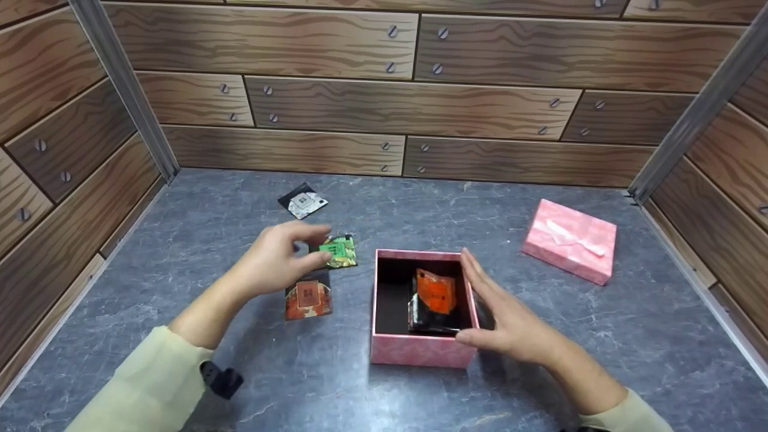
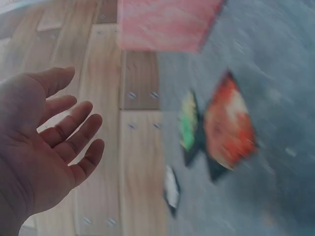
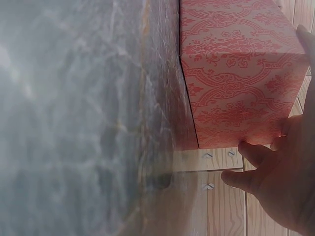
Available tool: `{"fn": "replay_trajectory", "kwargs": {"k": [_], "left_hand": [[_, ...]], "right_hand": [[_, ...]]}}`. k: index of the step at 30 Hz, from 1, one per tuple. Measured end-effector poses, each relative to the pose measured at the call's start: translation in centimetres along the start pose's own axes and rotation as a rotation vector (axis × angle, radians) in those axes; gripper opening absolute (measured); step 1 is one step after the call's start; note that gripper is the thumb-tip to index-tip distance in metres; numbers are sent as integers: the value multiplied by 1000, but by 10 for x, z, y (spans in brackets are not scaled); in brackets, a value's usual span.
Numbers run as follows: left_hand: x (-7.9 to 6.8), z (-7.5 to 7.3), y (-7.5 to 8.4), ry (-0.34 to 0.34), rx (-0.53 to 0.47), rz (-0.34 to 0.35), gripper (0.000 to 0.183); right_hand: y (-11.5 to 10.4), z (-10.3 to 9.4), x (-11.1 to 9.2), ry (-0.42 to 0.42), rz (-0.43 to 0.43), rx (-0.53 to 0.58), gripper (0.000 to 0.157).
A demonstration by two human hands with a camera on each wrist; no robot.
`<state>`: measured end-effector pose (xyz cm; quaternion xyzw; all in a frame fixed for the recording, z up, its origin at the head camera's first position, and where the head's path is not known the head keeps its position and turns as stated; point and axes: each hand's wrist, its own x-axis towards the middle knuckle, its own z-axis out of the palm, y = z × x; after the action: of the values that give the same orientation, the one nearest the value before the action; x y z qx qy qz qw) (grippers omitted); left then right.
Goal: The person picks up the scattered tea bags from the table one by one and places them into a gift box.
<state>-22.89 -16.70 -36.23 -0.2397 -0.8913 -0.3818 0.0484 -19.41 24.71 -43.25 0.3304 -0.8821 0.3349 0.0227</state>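
In the head view a pink box (image 1: 420,351) stands uncovered, with an orange-and-black sachet (image 1: 437,291) lying atop others in its right half. My right hand (image 1: 516,324) rests along the box's right wall, fingers extended and thumb at the near corner. The right wrist view shows that hand beside the patterned side of the box (image 3: 241,98). Left of the box, my left hand (image 1: 276,258) hovers by a green sachet (image 1: 341,252), thumb and index finger apart. A red-brown sachet (image 1: 308,300) lies just below that hand. The left wrist view shows the palm (image 2: 39,137) holding nothing.
A grey-and-white sachet (image 1: 305,203) lies farther back on the left. The pink lid (image 1: 573,240) with a pale bow sits at the right, apart from the box. Wood-patterned panels (image 1: 408,108) enclose the grey marbled table (image 1: 324,384) at the back and sides.
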Motion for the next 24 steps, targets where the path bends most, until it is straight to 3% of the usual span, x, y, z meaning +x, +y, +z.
{"fn": "replay_trajectory", "kwargs": {"k": [6,11,18,24], "left_hand": [[-19,6,-41,-30,-18,-73,50],[-31,15,-66,-53,-27,-123,56],[-38,24,-83,-97,-65,-144,71],[-41,25,-90,-140,-18,-125,81]], "right_hand": [[-1,-1,-1,-6,22,-1,117],[-4,-2,-1,-17,50,-1,117],[-5,-2,-1,-20,61,3,117],[-2,-2,-1,-14,26,-1,116]]}}
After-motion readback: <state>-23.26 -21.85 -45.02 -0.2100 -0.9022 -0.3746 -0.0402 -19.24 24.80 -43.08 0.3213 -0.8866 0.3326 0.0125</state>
